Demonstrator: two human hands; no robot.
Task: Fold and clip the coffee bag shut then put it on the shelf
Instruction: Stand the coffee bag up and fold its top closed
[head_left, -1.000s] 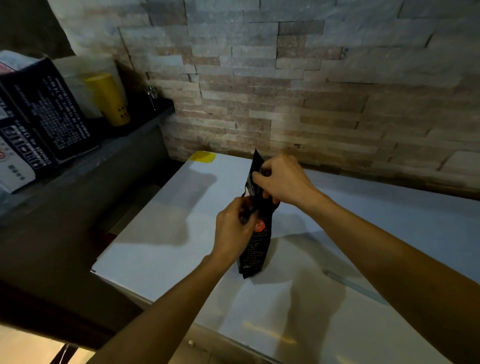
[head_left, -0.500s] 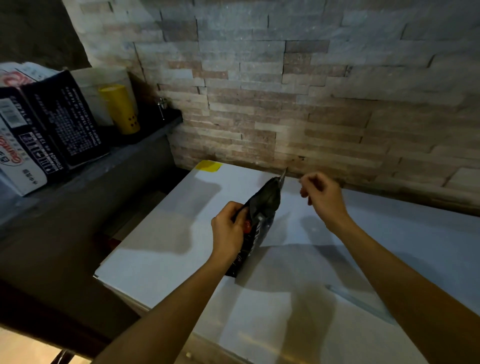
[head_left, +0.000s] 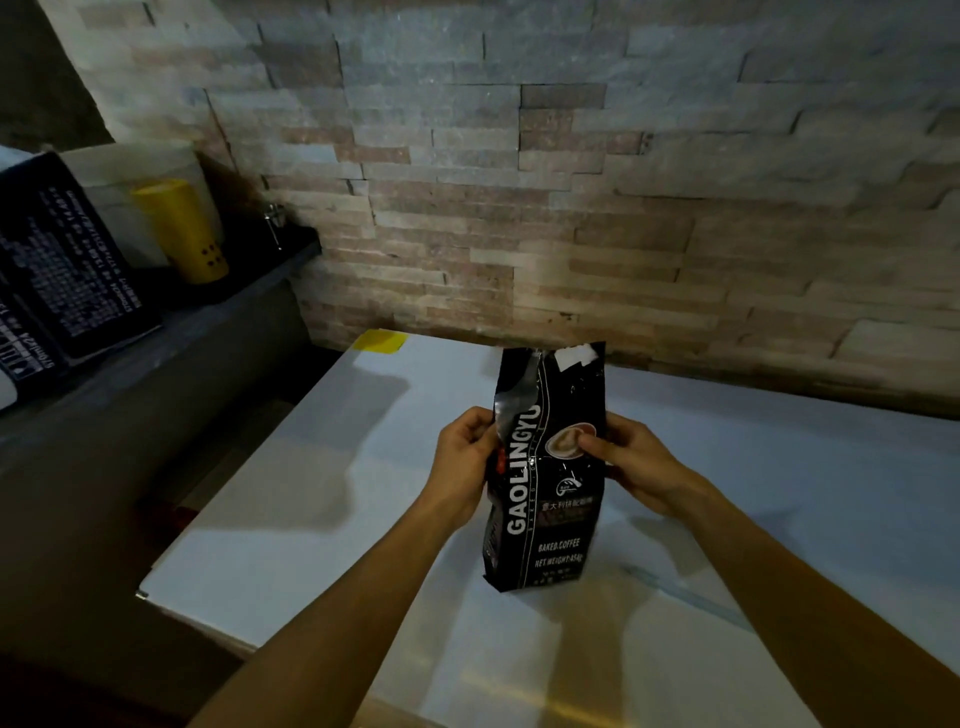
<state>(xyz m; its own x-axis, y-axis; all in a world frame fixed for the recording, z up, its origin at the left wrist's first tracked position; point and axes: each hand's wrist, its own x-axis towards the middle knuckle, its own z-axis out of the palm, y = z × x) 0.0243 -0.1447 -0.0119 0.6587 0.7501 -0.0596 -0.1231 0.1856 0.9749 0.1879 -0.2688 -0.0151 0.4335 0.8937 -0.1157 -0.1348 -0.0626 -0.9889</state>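
Far left, the shelf carries dark printed cartons and a yellow cup, with a free stretch at its near end. It stands well apart from the work.

At centre, the white worktop bears the coffee bag, upright on its base, label toward the person. The left hand has its grip closed on the bag's left edge at mid-height, fingers curled around the side. The right hand grips the right edge at the same height, thumb pressed on the front panel. Both hands steady the bag; neither is at the top.

The bag's mouth stands unfolded, its top edge ragged and partly open, with a pale patch near the right corner. No clip is visible anywhere in view; a small yellow item lies at the worktop's far edge, nature undetermined.

Assessment: the task is at its start. Folding, clipping and shelving all remain outstanding.
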